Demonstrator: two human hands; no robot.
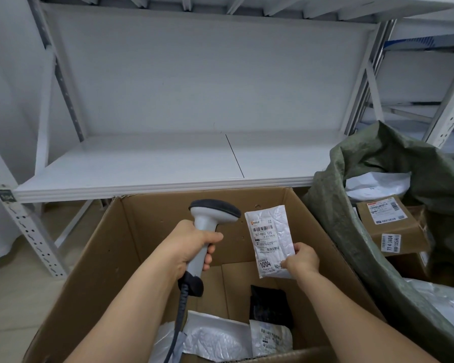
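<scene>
Hands raised over an open box (95,258): left hand (192,247) gripping a grey scanner (215,211) by its handle; right hand (303,259) pinching a white parcel (269,231) at its lower right corner, label facing the camera, just right of the scanner. More parcels (215,339) in the box bottom. Green sack (333,218) at right.

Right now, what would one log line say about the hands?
left hand: grips scanner | right hand: pinches labelled white parcel | place: above open cardboard box
</scene>
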